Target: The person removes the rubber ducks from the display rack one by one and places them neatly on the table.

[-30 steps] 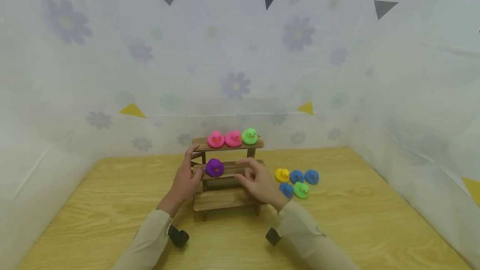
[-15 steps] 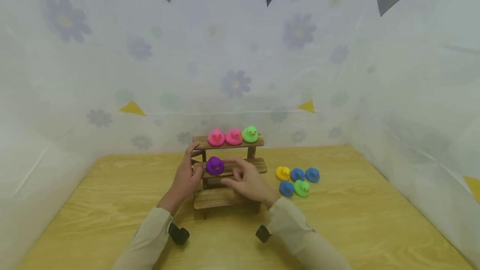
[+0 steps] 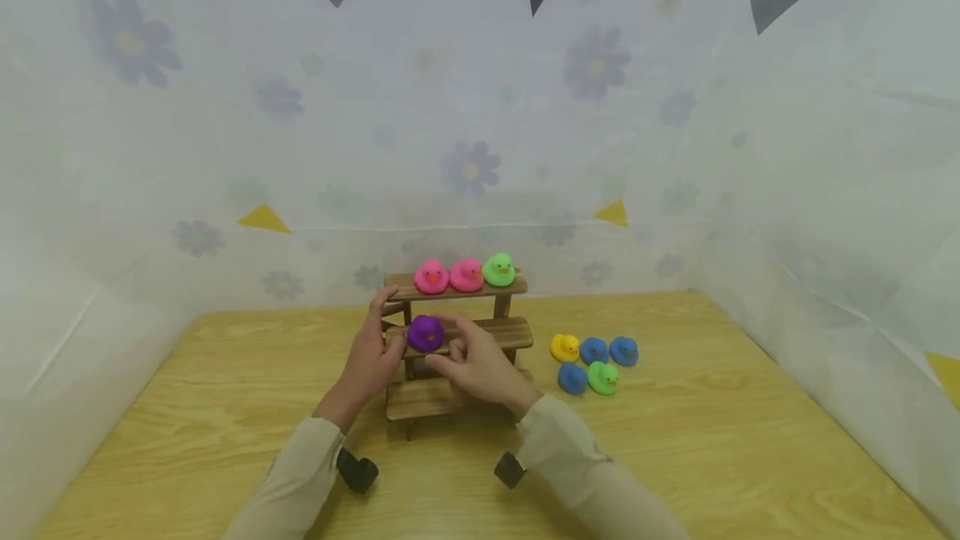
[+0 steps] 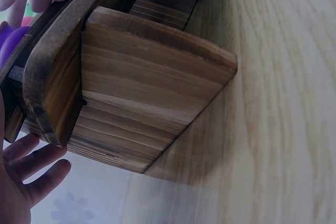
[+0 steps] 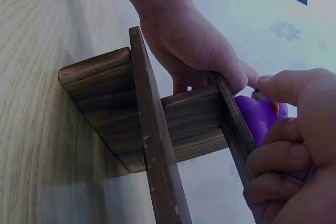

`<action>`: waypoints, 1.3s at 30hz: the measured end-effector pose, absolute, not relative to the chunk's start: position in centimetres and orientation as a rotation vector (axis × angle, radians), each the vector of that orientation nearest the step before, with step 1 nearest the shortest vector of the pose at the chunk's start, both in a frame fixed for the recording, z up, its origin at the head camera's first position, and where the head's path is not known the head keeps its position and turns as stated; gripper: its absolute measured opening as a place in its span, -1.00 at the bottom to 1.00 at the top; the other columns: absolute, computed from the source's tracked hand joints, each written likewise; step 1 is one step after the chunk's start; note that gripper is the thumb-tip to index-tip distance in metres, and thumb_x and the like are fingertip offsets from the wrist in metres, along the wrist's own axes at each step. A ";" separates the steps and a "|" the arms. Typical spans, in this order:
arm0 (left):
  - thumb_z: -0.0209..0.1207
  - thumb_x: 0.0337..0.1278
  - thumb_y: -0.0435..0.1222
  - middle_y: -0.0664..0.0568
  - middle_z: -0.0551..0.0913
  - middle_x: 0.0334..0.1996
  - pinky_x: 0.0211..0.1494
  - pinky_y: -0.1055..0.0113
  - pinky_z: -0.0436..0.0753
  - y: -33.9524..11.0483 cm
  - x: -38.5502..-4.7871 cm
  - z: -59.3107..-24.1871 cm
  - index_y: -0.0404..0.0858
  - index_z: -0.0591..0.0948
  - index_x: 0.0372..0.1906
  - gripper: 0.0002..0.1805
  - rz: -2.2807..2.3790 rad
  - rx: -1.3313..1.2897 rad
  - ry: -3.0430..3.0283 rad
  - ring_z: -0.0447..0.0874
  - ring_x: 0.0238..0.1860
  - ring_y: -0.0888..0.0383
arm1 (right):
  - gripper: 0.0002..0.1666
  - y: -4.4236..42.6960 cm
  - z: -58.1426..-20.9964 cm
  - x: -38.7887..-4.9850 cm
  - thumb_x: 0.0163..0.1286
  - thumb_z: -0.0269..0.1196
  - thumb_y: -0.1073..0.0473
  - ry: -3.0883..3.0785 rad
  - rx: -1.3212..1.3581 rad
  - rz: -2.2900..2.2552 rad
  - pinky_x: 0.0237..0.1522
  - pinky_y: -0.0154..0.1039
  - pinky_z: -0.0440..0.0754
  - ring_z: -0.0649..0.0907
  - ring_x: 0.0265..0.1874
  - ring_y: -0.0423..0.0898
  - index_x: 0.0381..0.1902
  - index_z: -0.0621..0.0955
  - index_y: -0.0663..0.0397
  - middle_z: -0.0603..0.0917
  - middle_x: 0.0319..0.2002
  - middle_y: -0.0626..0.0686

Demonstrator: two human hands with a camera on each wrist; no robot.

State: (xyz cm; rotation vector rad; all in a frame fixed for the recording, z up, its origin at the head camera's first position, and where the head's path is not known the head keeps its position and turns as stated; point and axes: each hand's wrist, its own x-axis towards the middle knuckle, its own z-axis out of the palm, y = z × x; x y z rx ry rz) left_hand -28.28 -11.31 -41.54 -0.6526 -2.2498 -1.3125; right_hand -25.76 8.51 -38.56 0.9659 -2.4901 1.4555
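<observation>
A purple rubber duck (image 3: 425, 332) sits near the left end of the middle tier of a three-tier wooden stand (image 3: 495, 332). My left hand (image 3: 369, 361) grips the stand's left side, thumb at the middle tier and fingers behind; the left wrist view shows some of these fingers spread past the wood. From the right, my right hand (image 3: 480, 367) reaches over the middle tier and holds the duck between index finger and thumb. Its other fingers are curled, as the right wrist view shows. The top tier bears two pink ducks (image 3: 467, 276) and a green duck (image 3: 498, 270).
Right of the stand, a yellow duck (image 3: 565, 348), several blue ducks (image 3: 594, 350) and another green duck (image 3: 603, 377) stand on the wood-grain table (image 3: 675, 457). White flowered sheeting (image 3: 480, 90) hangs behind and at both sides.
My right hand has moved left along the middle tier to the purple duck, which has shifted slightly left. My left hand has stayed at the stand's side.
</observation>
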 end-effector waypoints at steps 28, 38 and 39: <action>-0.05 0.17 -0.51 -0.25 0.43 0.23 -0.03 -0.02 0.59 -11.0 -28.5 -41.9 -0.09 0.10 0.45 -0.27 -1.278 -0.667 -2.227 0.55 0.09 -0.18 | -0.55 7.5 -38.2 -24.7 0.40 0.19 0.14 -2.499 0.710 1.479 -0.68 -0.41 0.24 0.28 -0.76 -0.29 0.21 0.45 0.08 0.34 -0.72 -0.11; -0.03 0.16 -0.50 -0.25 0.44 0.23 -0.17 0.08 0.59 -11.2 -28.5 -41.7 -0.08 0.11 0.45 -0.26 -1.282 -0.636 -2.237 0.54 0.08 -0.21 | -0.57 8.1 -38.1 -24.8 0.37 0.22 0.17 -2.477 0.722 1.442 -0.66 -0.42 0.23 0.27 -0.76 -0.31 0.18 0.47 0.07 0.33 -0.71 -0.12; -0.03 0.16 -0.50 -0.25 0.44 0.23 -0.23 0.13 0.59 -11.3 -28.5 -41.8 -0.08 0.11 0.45 -0.26 -1.277 -0.635 -2.236 0.54 0.09 -0.22 | -0.57 8.1 -38.1 -24.8 0.37 0.22 0.18 -2.478 0.716 1.444 -0.66 -0.42 0.23 0.27 -0.76 -0.31 0.18 0.48 0.07 0.33 -0.71 -0.12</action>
